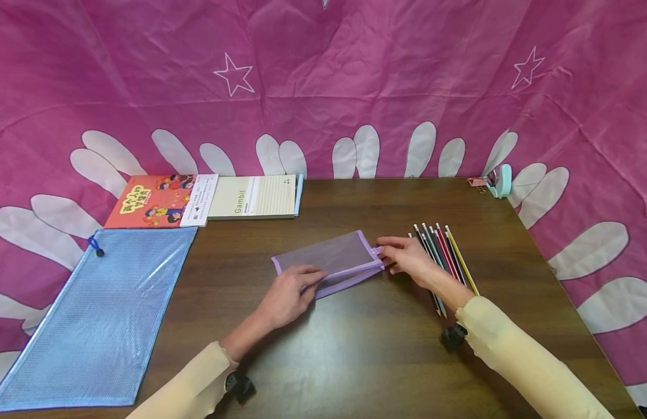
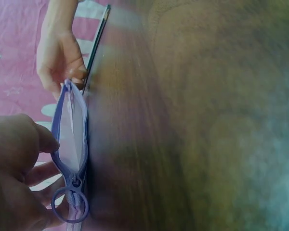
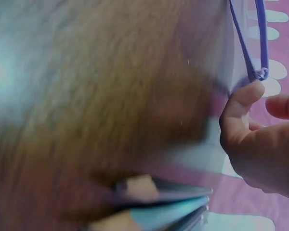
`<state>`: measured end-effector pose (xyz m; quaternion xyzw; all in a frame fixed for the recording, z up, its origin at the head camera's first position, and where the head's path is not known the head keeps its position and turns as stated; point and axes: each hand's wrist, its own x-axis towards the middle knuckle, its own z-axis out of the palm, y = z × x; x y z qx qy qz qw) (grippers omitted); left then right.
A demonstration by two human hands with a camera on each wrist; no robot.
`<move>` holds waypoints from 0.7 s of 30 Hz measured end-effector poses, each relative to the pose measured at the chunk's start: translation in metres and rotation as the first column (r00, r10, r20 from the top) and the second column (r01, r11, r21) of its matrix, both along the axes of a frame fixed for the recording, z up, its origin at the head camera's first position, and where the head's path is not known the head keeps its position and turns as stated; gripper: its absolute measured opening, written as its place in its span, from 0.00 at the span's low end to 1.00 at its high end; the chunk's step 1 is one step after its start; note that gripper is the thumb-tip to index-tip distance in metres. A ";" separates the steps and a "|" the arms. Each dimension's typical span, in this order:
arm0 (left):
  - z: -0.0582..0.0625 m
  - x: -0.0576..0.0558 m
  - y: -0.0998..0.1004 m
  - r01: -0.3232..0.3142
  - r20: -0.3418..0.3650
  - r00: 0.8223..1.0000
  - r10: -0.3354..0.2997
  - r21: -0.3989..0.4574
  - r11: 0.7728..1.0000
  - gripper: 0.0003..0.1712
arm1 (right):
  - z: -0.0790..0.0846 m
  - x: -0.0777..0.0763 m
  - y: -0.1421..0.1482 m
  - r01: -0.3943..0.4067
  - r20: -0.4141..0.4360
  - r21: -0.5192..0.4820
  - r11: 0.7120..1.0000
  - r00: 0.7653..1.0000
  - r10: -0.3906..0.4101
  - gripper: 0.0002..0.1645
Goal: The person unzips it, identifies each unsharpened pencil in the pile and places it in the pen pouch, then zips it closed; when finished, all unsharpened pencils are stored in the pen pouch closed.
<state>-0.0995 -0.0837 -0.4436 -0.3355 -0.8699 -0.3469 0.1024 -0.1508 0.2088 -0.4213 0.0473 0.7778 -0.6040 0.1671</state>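
Observation:
A flat mesh zipper pouch with purple edging lies in the middle of the table, its long zipped side facing me and gaping. My left hand rests on its left part, fingers over the top and thumb at the zip edge. In the left wrist view the slider's purple ring sits below the parted zipper, close to my left fingers. At the pouch's right end my right hand pinches the corner beside the small tab, index finger lifted apart. Several pencils lie under and beside my right wrist.
A blue mesh zip bag lies flat at the left. Behind it are a red picture book and a cream notebook. A mint-coloured item and a pink clip stand at the back right, against the pink cloth.

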 end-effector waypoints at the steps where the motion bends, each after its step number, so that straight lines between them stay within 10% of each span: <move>1: 0.000 0.000 0.001 -0.006 0.001 1.000 0.006 0.003 1.000 0.17 | 0.001 0.001 0.002 0.007 -0.016 0.009 1.000 1.000 -0.007 0.27; 21: 0.004 -0.002 0.003 -0.171 0.037 0.985 0.169 0.055 0.984 0.17 | 0.022 0.030 0.043 0.030 -0.120 0.052 0.998 0.992 -0.023 0.27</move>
